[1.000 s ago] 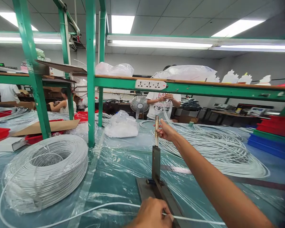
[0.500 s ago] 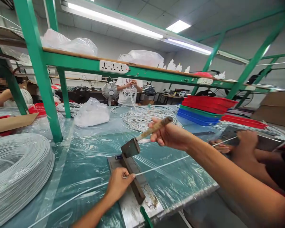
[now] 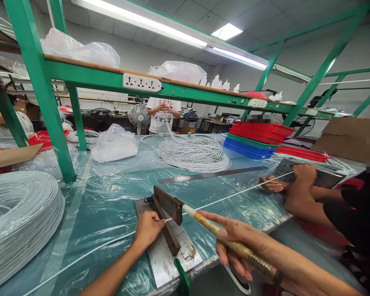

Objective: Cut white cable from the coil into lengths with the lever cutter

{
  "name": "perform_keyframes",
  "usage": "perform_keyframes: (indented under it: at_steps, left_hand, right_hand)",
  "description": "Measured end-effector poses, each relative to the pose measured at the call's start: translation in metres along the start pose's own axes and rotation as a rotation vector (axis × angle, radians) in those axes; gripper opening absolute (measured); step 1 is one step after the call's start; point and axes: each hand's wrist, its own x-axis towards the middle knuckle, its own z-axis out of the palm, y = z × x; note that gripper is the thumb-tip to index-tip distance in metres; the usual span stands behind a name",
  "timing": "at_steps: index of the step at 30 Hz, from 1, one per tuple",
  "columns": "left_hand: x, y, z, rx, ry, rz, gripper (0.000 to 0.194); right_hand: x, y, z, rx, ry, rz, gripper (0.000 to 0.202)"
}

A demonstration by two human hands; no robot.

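A pale cable (image 3: pixel 105 247) runs across the table, and my left hand (image 3: pixel 149 228) pinches it beside the dark bar of a lever cutter (image 3: pixel 169 203). The cutter stands on a metal plate (image 3: pixel 160 267), with its blade arm lowered across the cable. My right hand (image 3: pixel 237 242) is on the cutter's long handle (image 3: pixel 216 228), fingers curled beneath it and the index finger stretched along it. Beyond the blade, the cable reaches a co-worker's hands (image 3: pixel 304 174) on the right. A green clamp (image 3: pixel 181 275) sits at the plate's front edge.
A large cable coil (image 3: pixel 24 230) fills the left side. Behind the cutter lie a flat ruler (image 3: pixel 212 174), a loose cable pile (image 3: pixel 191 154) and a plastic bag (image 3: pixel 114 144). Stacked red and blue trays (image 3: pixel 253 142) stand at the back right. A green post (image 3: pixel 46 94) rises at left.
The cutter's handle and blade have swung down, and my right hand has moved down and towards me with the handle. My left hand still pinches the cable. The view has shifted slightly.
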Motion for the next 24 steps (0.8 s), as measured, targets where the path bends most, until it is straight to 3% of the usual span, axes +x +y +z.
perform_keyframes:
  at_steps: [9,14,20,22,24]
  left_hand:
    - [0.005,-0.008,0.006,-0.003,0.016,0.021,0.029]
    - [0.005,-0.01,0.007,-0.005,0.027,0.034,0.03]
    - [0.004,-0.011,0.008,-0.047,0.028,0.043,0.028]
    - [0.004,-0.01,0.008,-0.063,0.032,0.045,0.028]
    - [0.003,-0.01,0.007,-0.091,0.033,0.052,0.029]
  right_hand:
    - [0.0,0.036,0.017,0.04,0.057,0.175,0.074]
    - [0.004,0.053,0.026,-0.176,0.11,0.071,0.057]
    - [0.0,0.06,0.024,-0.198,0.23,0.048,0.053]
    - [0.003,0.07,0.019,-0.236,0.26,0.059,0.049]
    - [0.01,0.092,0.013,-0.294,0.31,-0.021,0.045]
